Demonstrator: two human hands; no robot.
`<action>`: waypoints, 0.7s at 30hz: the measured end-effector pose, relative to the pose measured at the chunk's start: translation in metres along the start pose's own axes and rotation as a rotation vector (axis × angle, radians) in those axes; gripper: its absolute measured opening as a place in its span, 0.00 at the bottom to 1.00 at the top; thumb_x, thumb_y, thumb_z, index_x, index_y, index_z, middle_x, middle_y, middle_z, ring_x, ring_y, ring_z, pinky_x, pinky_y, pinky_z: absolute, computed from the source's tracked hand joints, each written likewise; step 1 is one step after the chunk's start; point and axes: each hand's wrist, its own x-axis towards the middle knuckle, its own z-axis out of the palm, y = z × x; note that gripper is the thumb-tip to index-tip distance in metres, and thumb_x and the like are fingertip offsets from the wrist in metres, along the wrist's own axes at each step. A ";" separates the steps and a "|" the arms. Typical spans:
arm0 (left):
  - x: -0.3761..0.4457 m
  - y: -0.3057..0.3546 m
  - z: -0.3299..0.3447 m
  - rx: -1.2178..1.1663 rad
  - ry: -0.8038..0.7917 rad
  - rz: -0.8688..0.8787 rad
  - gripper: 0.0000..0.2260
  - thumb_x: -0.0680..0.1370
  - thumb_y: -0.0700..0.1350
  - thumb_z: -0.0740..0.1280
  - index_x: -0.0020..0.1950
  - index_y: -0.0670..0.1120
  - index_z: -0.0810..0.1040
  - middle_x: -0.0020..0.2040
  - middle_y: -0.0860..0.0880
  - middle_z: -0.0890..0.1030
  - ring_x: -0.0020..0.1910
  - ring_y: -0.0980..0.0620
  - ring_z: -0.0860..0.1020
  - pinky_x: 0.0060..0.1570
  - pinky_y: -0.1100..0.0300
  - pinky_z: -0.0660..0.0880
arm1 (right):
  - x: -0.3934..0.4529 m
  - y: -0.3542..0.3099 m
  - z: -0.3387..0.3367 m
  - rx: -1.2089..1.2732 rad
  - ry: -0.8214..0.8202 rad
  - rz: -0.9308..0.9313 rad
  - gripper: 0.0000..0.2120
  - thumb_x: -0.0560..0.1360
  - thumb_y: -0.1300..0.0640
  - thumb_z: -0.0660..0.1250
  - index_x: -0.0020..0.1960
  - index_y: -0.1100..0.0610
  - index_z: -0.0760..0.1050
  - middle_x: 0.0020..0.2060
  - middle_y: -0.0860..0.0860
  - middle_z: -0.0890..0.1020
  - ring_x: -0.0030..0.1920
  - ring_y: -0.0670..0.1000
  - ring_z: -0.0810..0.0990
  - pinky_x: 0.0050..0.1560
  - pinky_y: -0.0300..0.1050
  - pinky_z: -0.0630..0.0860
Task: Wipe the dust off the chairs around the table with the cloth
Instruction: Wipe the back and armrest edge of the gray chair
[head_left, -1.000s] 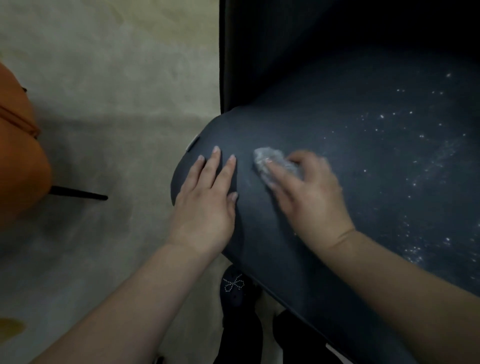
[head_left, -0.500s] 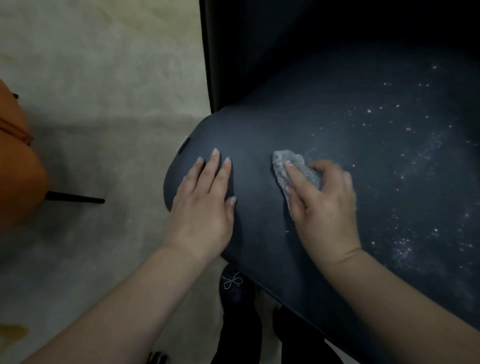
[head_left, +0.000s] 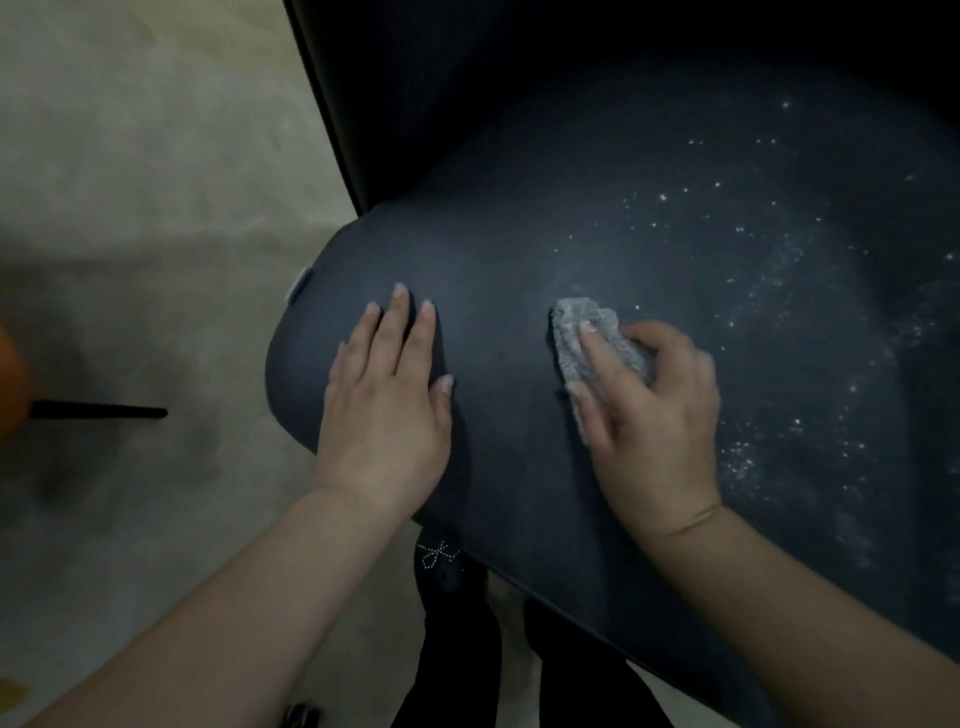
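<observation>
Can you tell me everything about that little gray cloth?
The cloth is small, pale gray and crumpled into a wad, and looks thin. It lies on the dark chair seat, just left of the white dust specks. The right hand holds it against the seat with curled fingers on top.

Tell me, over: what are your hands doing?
Left hand flat on chair seat. Right hand holding cloth on seat. Dust specks remain right. Nothing blocking.
</observation>
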 end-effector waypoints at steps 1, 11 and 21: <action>0.002 0.002 0.000 -0.003 0.001 0.002 0.27 0.81 0.52 0.55 0.79 0.51 0.52 0.80 0.52 0.48 0.78 0.51 0.45 0.75 0.51 0.47 | -0.005 -0.010 0.003 0.024 -0.024 -0.004 0.20 0.75 0.48 0.64 0.64 0.55 0.77 0.57 0.61 0.75 0.51 0.61 0.72 0.49 0.53 0.72; 0.025 0.014 -0.004 -0.006 0.026 0.014 0.25 0.82 0.52 0.55 0.78 0.51 0.54 0.80 0.52 0.49 0.78 0.51 0.45 0.75 0.51 0.46 | 0.021 0.036 -0.011 -0.036 0.026 0.079 0.17 0.72 0.62 0.69 0.62 0.58 0.79 0.55 0.64 0.76 0.49 0.65 0.73 0.48 0.58 0.74; 0.047 0.039 -0.004 -0.019 0.012 0.091 0.25 0.82 0.51 0.55 0.78 0.52 0.55 0.79 0.51 0.50 0.78 0.50 0.47 0.74 0.52 0.45 | 0.066 0.051 -0.005 -0.085 -0.024 0.033 0.20 0.74 0.56 0.66 0.65 0.56 0.76 0.57 0.63 0.76 0.51 0.66 0.74 0.49 0.56 0.71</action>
